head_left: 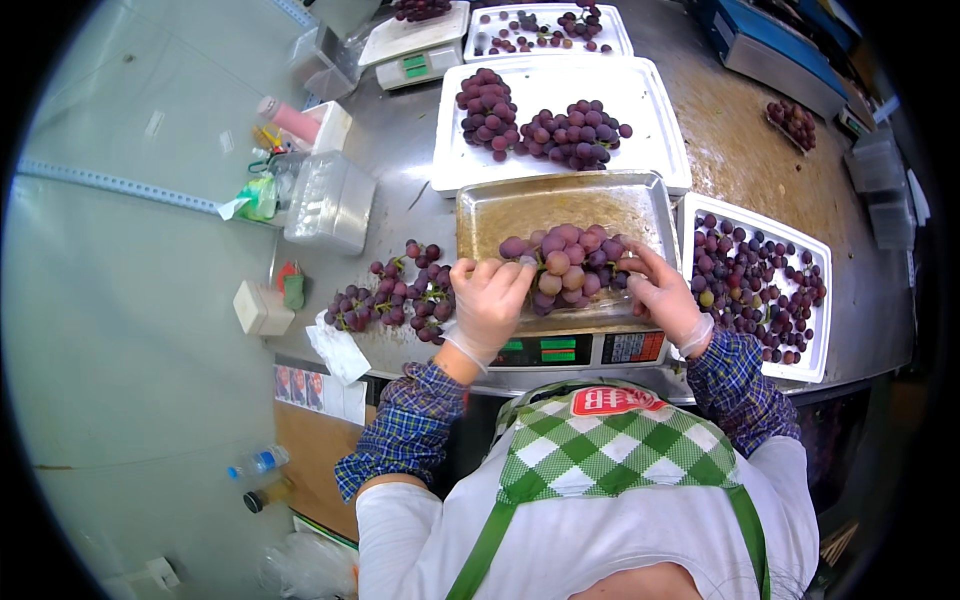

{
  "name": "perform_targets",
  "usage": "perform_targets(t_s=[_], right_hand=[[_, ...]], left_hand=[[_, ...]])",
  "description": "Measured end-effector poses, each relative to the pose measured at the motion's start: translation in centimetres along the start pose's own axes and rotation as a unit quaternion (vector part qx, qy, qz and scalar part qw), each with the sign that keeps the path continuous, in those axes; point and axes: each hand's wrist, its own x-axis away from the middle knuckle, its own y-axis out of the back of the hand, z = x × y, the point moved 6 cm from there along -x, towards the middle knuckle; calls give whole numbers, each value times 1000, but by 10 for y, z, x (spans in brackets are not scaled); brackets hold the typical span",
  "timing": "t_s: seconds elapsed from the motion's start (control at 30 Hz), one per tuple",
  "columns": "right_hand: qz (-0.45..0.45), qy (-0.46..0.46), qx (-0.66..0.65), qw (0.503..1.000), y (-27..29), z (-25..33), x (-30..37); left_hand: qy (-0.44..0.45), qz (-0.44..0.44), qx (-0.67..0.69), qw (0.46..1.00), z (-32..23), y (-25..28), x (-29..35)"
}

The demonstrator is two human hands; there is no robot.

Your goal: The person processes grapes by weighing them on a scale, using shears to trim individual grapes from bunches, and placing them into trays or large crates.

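Observation:
A bunch of purple-red grapes [568, 268], some paler and greenish, lies on the metal pan [485, 215] of a digital scale [545, 350]. Something clear, perhaps a plastic tray, shows under the grapes. My left hand [488, 302], in a thin clear glove, is closed at the left end of the bunch, fingertips on it. At the right end my right hand [664, 295], gloved too, has its fingers and thumb curled round the outer grapes. The fingertips are partly hidden among the fruit.
Loose bunches [385, 295] lie left of the scale beside a white tissue [338, 350]. Beyond the pan, a white foam tray [650, 110] holds two bunches. Another foam tray [822, 330] of loose grapes stands right. Stacked clear boxes [335, 205] and a second scale [415, 48] are at left.

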Motion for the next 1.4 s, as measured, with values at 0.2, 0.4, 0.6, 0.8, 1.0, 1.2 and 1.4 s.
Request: perform_targets(t_s=[0.2,0.4,0.6,0.8,1.0,1.2,1.4], right_hand=[[-35,32,21,999,20,7,0],[-84,13,12,996,48,1,-1],[-84,-8,10,996,49,-12,2],[-94,-9,8,995,40,-18,9],[-94,-16,11,995,35,-24,14],[-97,-28,42,994,36,-20,18],[-93,-24,26,995,40,-23,16]], left_hand=[[154,-52,33,986,24,26,15],[396,-125,149,897,55,37,67],[409,-88,182,890,33,30,83],[324,-30,124,937,2,26,75],[299,-37,131,944,-6,23,72],[384,-107,129,908,34,36,115],[467,-66,190,861,12,40,164]])
